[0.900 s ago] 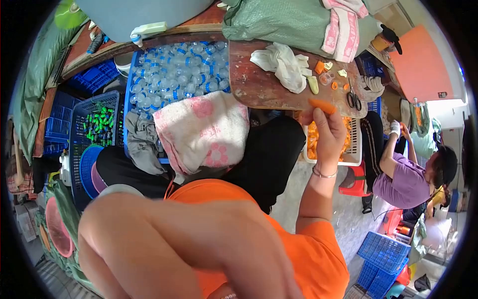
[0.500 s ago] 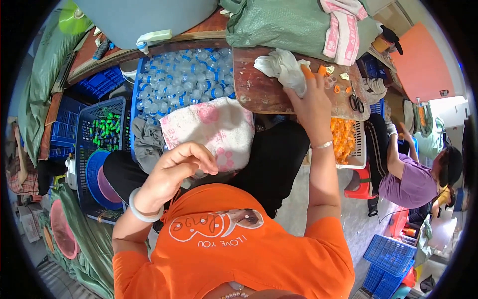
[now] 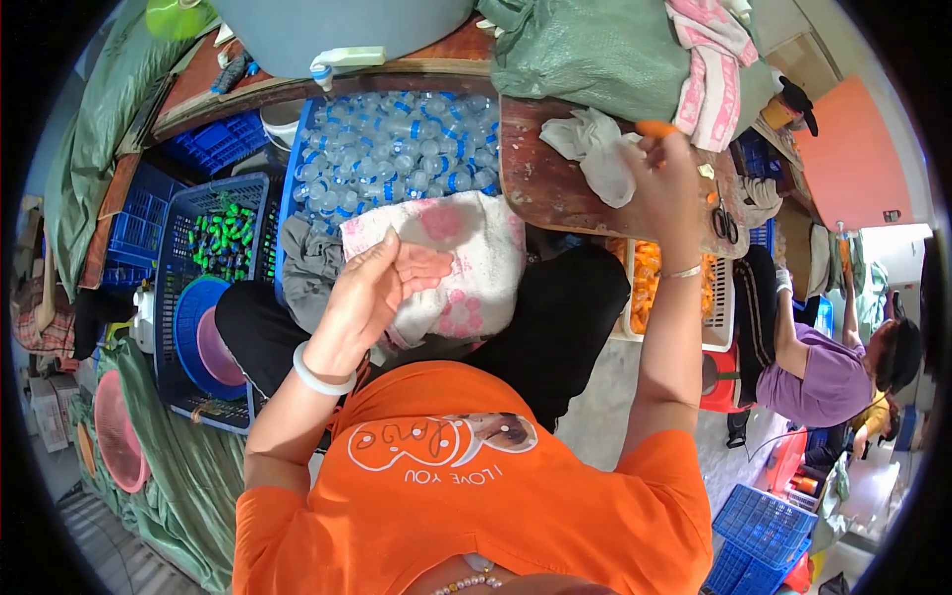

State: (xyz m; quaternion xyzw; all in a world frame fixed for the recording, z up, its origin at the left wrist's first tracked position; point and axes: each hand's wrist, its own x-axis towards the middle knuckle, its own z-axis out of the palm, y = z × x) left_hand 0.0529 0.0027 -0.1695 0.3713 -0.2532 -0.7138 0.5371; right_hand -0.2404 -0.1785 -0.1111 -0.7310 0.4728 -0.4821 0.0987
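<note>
Through the head view I record the left hand (image 3: 373, 288) over a white and pink towel (image 3: 486, 258), fingers loosely curled, nothing in them. I find the right hand (image 3: 668, 188) above a brown board (image 3: 526, 164), beside a crumpled white cloth (image 3: 603, 171); its outline is blurred. An orange piece (image 3: 654, 129) shows at its fingertips; I cannot determine whether it is gripped or worn. Scissors (image 3: 725, 224) with black handles lie on the board's right part. I note a blue crate (image 3: 290, 193) left of the board, filled with clear round pieces (image 3: 397, 149) bearing blue bands. A cream basket (image 3: 731, 309) containing orange items (image 3: 648, 283) stands below the board's near edge.
</note>
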